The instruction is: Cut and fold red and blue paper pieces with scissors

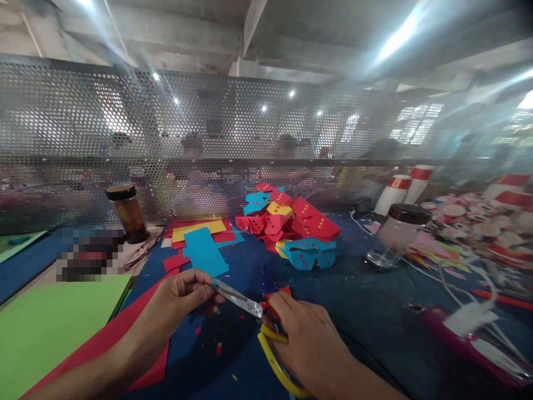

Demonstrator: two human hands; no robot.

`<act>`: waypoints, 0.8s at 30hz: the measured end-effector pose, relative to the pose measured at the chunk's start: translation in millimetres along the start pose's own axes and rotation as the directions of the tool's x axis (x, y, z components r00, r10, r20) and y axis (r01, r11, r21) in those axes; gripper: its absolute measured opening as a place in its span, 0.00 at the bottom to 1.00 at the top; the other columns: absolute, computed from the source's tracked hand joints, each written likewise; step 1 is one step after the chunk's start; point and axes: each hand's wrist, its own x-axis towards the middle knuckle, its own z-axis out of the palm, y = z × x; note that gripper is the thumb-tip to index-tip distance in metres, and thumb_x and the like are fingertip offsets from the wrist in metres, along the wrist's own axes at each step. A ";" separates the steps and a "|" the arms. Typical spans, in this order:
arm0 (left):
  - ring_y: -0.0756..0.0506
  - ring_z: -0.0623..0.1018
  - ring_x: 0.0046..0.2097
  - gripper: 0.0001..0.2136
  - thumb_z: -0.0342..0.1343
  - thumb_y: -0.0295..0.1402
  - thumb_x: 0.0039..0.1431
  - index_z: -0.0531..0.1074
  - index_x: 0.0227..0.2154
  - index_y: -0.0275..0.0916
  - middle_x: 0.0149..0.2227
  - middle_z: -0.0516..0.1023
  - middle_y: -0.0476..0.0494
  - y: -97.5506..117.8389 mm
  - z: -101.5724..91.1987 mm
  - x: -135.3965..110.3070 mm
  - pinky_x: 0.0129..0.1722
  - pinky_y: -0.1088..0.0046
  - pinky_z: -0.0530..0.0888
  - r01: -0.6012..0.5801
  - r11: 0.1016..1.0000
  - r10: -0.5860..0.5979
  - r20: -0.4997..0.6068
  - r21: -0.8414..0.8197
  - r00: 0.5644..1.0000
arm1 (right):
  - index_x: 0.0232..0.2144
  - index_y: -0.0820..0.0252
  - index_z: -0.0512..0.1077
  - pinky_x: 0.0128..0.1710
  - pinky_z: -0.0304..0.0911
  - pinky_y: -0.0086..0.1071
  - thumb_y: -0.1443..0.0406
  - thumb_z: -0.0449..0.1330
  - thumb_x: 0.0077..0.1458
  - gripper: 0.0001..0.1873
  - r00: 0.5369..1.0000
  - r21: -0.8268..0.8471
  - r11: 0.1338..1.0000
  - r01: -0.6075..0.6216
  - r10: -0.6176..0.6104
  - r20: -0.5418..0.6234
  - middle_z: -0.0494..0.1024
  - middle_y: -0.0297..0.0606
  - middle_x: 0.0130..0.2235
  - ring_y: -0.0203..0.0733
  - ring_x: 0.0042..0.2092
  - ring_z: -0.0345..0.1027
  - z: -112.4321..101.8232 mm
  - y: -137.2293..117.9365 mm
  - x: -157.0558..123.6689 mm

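Observation:
My right hand (310, 341) grips the yellow and red handles of a pair of scissors (245, 303), blades pointing left. My left hand (183, 297) pinches the tip of the metal blades between thumb and fingers; a tiny blue scrap seems to sit at that tip. Both hands hover over the dark blue table (358, 300), with small paper bits scattered beneath them. Behind them lies a blue paper sheet (204, 253) on red and yellow sheets.
A heap of folded red, blue and yellow paper pieces (291, 225) lies at centre back. A brown jar (127, 212) stands left, a clear tilted jar (395, 233) right. Green (54, 322) and red sheets lie left. Perforated metal screen (250, 139) behind; cables and clutter right.

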 end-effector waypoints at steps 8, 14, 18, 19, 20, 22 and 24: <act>0.49 0.77 0.29 0.12 0.66 0.42 0.50 0.74 0.28 0.39 0.28 0.80 0.49 -1.1 0.6 0.1 0.32 0.72 0.72 -0.007 0.999 0.007 0.010 -0.038 1.000 | 0.29 0.56 0.63 0.27 0.47 0.34 0.68 0.55 0.53 0.03 1.000 -0.003 1.000 0.013 -0.013 -0.012 0.74 0.31 0.27 0.42 0.28 0.71 0.0 1.6 -0.2; 0.47 0.78 0.29 0.14 0.67 0.43 0.48 0.73 0.28 0.38 0.27 0.81 0.47 0.1 1.2 -0.3 0.33 0.70 0.73 0.009 1.000 -0.009 -0.011 -0.023 1.000 | 0.29 0.56 0.64 0.27 0.47 0.34 0.68 0.53 0.54 0.03 0.998 -0.015 0.999 0.040 -0.040 -0.041 0.75 0.32 0.28 0.42 0.27 0.70 -0.6 2.1 0.0; 0.47 0.78 0.29 0.13 0.66 0.43 0.49 0.73 0.28 0.38 0.28 0.81 0.46 0.2 0.7 0.2 0.32 0.69 0.73 0.004 1.000 -0.004 -0.003 0.000 1.000 | 0.28 0.56 0.63 0.26 0.46 0.34 0.68 0.54 0.54 0.03 0.999 -0.007 1.000 0.028 -0.028 -0.036 0.74 0.31 0.27 0.42 0.27 0.70 -1.2 1.5 0.1; 0.46 0.78 0.29 0.13 0.66 0.43 0.49 0.73 0.28 0.38 0.28 0.81 0.46 -0.1 0.3 0.5 0.32 0.69 0.73 0.000 1.000 0.000 -0.003 0.002 1.000 | 0.28 0.56 0.63 0.26 0.46 0.34 0.68 0.54 0.54 0.03 0.999 -0.008 1.000 0.024 -0.024 -0.038 0.74 0.31 0.27 0.41 0.27 0.70 -1.3 1.4 0.0; 0.46 0.78 0.29 0.13 0.66 0.43 0.49 0.73 0.28 0.38 0.28 0.81 0.45 -0.5 -0.2 0.8 0.32 0.69 0.73 -0.002 1.000 0.002 -0.003 0.002 1.000 | 0.28 0.56 0.63 0.27 0.46 0.34 0.68 0.54 0.54 0.03 0.999 -0.008 1.000 0.020 -0.021 -0.038 0.74 0.31 0.27 0.41 0.27 0.70 -1.3 1.3 0.0; 0.46 0.78 0.29 0.13 0.67 0.42 0.49 0.74 0.28 0.38 0.28 0.81 0.45 -1.2 -1.0 1.4 0.32 0.69 0.73 -0.006 1.000 0.006 0.002 0.002 1.000 | 0.28 0.56 0.63 0.27 0.46 0.33 0.68 0.54 0.53 0.03 0.999 -0.011 1.000 0.021 -0.021 -0.034 0.74 0.31 0.27 0.40 0.27 0.70 -1.0 1.6 -0.1; 0.46 0.78 0.29 0.13 0.67 0.42 0.49 0.74 0.29 0.38 0.28 0.81 0.44 -1.2 -1.6 1.7 0.31 0.69 0.73 -0.006 1.000 0.005 0.008 0.010 1.000 | 0.28 0.56 0.63 0.26 0.46 0.33 0.69 0.54 0.53 0.03 0.999 -0.011 1.000 0.026 -0.026 -0.028 0.74 0.31 0.27 0.40 0.27 0.69 -0.2 2.3 -0.1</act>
